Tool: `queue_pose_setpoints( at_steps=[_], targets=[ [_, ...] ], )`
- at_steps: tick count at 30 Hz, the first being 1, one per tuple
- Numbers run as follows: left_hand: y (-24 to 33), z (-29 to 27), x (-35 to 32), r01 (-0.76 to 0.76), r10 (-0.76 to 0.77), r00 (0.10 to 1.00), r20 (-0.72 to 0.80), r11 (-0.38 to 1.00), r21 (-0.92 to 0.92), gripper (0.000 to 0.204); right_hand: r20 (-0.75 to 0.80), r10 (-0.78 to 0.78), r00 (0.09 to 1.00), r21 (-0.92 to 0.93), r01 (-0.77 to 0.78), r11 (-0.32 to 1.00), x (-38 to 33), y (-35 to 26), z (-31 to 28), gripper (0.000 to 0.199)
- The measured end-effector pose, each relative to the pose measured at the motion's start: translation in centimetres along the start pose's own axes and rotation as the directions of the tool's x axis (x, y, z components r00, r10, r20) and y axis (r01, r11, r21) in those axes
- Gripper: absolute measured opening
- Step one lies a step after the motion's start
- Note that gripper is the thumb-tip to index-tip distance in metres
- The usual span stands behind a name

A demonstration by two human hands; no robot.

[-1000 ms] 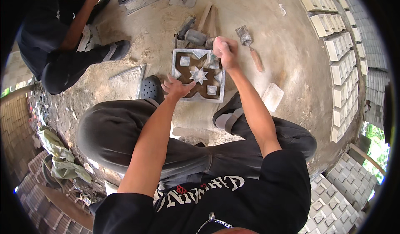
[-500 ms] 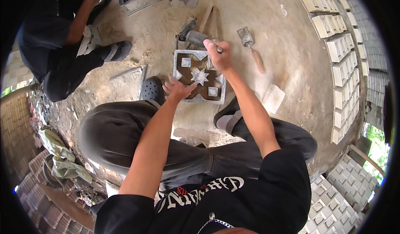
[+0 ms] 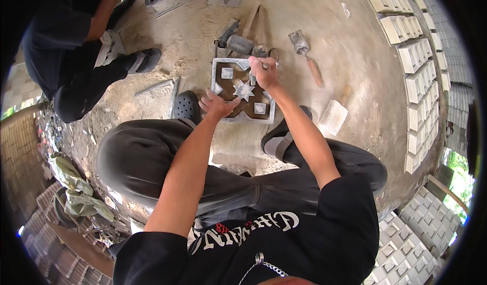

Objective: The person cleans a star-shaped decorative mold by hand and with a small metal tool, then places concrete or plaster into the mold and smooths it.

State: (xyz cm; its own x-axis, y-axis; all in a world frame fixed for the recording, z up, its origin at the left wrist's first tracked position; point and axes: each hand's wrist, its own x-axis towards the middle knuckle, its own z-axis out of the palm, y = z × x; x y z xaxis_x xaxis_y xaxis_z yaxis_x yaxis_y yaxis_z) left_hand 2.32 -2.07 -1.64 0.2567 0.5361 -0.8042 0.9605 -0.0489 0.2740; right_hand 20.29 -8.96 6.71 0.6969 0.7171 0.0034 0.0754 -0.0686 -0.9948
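2 hands: both at the squarish mould (image 3: pixel 214 74) on the floor (image 3: pixel 238 145); no clear long axis
Right hand (image 3: pixel 264 73): grip closed round a slim tool (image 3: pixel 265 66); over the far right corner
Left hand (image 3: pixel 218 106): grip wide; near left side; nearer the star (image 3: pixel 244 90)

The square star-patterned mould (image 3: pixel 243 90) is viewed from near above by a head-worn fisheye, aimed steeply down past the black T-shirt (image 3: pixel 329 234).

Blk short-slv tee (image 3: pixel 324 229) w/ wht & red print (image 3: pixel 223 237), silver chain (image 3: pixel 274 270), dk grey trousers (image 3: pixel 137 158), perforated clog (image 3: pixel 186 107).
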Motion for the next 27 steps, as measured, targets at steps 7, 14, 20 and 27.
queue_pose_setpoints(
  at_steps=[7, 14, 20, 27],
  targets=[
    [-0.1, 0.1, 0.5, -0.037, 0.037, 0.999, -0.032, 0.999, -0.008, 0.136, -0.178, -0.077, 0.981, 0.081, 0.092, 0.992, 0.5, -0.7, -0.9, 0.043],
    [-0.4, 0.3, 0.8, -0.099, 0.102, 0.994, -0.046, 0.993, 0.062, 0.141, 0.004, -0.081, 0.997, -0.019, 0.081, 0.996, 0.8, -1.1, 0.2, 0.041],
    [-0.6, 0.4, 0.7, -0.107, 0.109, 0.991, -0.076, 0.994, 0.03, 0.141, -0.039, -0.16, 0.986, -0.102, 0.155, 0.983, 0.4, -2.1, 0.8, 0.042],
    [-0.7, 0.4, 0.4, -0.14, 0.142, 0.988, -0.068, 0.99, 0.022, 0.14, -0.109, -0.149, 0.983, -0.053, 0.144, 0.988, 0.5, -1.2, 0.7, 0.039]
  ],
)
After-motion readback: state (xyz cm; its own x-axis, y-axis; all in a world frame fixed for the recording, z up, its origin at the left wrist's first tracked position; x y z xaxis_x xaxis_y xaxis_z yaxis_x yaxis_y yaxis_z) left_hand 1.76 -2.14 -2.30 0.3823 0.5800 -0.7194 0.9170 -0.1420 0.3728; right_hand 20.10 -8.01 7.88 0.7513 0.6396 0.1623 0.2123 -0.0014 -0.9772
